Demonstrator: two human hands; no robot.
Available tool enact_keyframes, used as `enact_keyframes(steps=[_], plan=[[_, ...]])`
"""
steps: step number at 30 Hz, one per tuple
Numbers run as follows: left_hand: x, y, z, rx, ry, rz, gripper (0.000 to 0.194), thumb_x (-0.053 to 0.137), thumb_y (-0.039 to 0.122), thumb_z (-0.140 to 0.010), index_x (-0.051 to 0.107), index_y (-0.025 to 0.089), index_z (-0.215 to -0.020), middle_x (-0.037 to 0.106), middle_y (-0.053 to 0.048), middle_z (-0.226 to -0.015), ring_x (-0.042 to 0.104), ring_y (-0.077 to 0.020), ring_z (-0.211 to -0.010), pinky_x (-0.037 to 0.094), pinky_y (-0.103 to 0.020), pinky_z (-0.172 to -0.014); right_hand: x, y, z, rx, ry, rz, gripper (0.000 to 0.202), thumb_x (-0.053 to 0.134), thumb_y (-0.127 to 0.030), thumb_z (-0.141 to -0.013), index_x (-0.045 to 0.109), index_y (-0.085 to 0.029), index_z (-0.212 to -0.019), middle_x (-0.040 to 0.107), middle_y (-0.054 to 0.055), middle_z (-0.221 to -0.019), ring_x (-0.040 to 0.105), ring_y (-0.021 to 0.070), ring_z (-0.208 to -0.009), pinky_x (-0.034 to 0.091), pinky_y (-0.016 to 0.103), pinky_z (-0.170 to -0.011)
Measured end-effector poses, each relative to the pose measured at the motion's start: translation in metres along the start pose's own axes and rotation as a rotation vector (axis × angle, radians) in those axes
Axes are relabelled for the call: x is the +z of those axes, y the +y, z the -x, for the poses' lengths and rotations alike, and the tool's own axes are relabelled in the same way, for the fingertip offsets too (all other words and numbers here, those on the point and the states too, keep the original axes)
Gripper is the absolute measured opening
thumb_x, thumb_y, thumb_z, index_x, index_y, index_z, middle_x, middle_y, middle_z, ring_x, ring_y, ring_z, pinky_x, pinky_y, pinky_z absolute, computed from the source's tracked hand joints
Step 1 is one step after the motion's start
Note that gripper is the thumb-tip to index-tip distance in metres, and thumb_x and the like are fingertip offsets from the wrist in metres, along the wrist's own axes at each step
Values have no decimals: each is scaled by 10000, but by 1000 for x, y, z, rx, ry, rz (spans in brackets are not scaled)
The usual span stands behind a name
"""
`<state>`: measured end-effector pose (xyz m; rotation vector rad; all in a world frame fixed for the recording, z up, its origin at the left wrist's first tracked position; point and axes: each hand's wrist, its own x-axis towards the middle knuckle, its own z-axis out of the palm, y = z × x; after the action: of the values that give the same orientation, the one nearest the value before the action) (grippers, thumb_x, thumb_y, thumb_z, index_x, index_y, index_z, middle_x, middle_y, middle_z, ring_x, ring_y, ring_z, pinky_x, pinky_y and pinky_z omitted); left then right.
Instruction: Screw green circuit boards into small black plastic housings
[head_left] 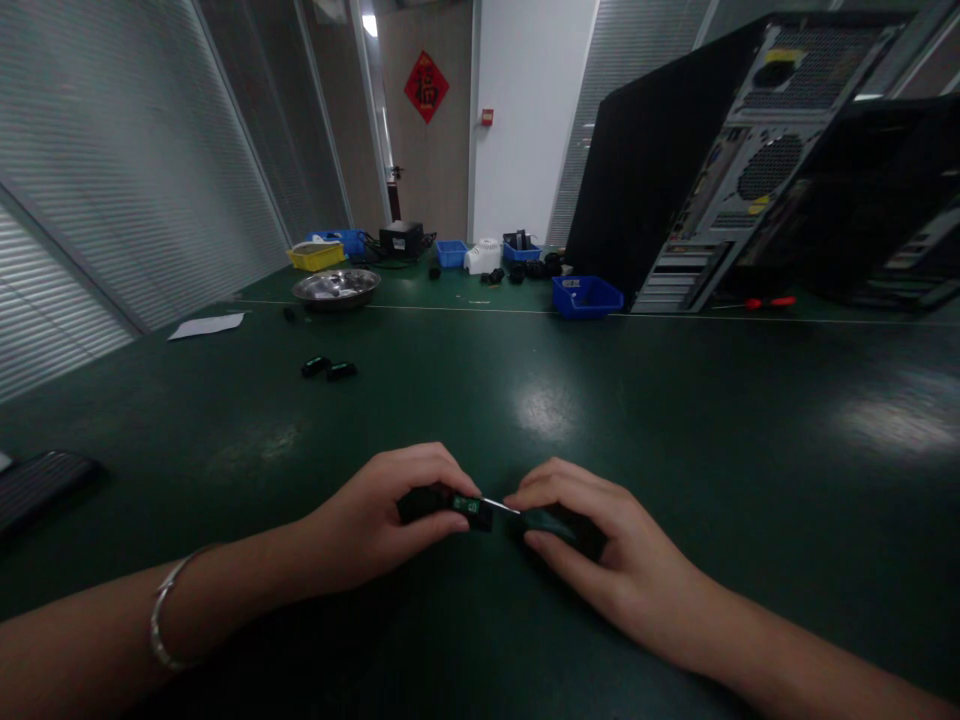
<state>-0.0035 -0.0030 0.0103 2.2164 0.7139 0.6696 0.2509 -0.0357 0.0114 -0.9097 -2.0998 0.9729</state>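
Left hand (pixel 382 500): fingers pinching small black case (pixel 472 510) over desk (pixel 420 400); right hand (pixel 628 550): fingers wrapped round dark tool (pixel 551 522), metal shaft (pixel 501 507) reaching case. I judge case light, stiff, smooth, perhaps slippery; I'd hold its long sides, clear of shaft.

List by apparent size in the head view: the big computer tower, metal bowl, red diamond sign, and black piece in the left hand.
1. Computer tower
2. Metal bowl
3. Red diamond sign
Unranked: black piece; the left hand hides part of it, and it sits nearer the camera.
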Motion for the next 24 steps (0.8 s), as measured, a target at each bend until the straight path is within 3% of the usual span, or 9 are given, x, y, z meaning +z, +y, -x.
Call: enact_keyframes(steps=[7,11,13,16,19,21,24], plan=[[2,-1,3,-81,-21,-112,349,691,196,-871,586,227,-1203,588,-12,-932,570,-166,-836,457,-285,-743,0,-1,1,7,17,-3,219,557,-68,-905,654,-193,-1056,644,62,-1019,625,195,-945,510,345,-826],[0,1,2,-57,-85,-134,239,659,289,-911,618,209,-1133,574,-8,-869,553,-164,-790,436,-277,-710,0,-2,1,-2,31,-3,224,564,-78,-905,657,-204,-1064,647,62,-1022,627,199,-950,512,347,-827],[-1,1,2,-37,-68,-142,179,524,212,-977,616,198,-1130,588,-30,-901,556,-168,-815,443,-280,-722,0,-2,1,3,34,2,221,562,-83,-908,658,-205,-1064,647,63,-1022,627,201,-951,512,350,-831],[-2,-1,2,36,-60,-160,326,414,58,-953,603,200,-1178,588,-72,-1056,563,-193,-960,465,-313,-834,0,-1,2,10,37,8,204,562,-92,-913,657,-199,-1059,648,65,-1026,624,201,-956,510,353,-839],[-4,-2,3,95,-136,-180,523,427,-40,-857,578,246,-1268,534,-83,-1248,526,-219,-1137,450,-352,-960,0,-1,2,7,42,12,204,568,-93,-912,653,-199,-1065,647,62,-1029,624,196,-957,511,349,-838],[-4,-1,4,107,-176,-197,564,440,-54,-835,581,266,-1278,515,-78,-1297,509,-224,-1183,440,-363,-993,0,-1,2,4,45,12,209,569,-92,-911,651,-198,-1071,647,62,-1032,624,194,-958,512,346,-835],[-5,0,4,109,-170,-223,448,480,5,-879,606,254,-1229,537,-82,-1270,518,-229,-1167,439,-377,-994,0,-1,1,4,42,15,217,567,-88,-912,655,-196,-1078,648,62,-1030,622,194,-960,512,347,-837]])
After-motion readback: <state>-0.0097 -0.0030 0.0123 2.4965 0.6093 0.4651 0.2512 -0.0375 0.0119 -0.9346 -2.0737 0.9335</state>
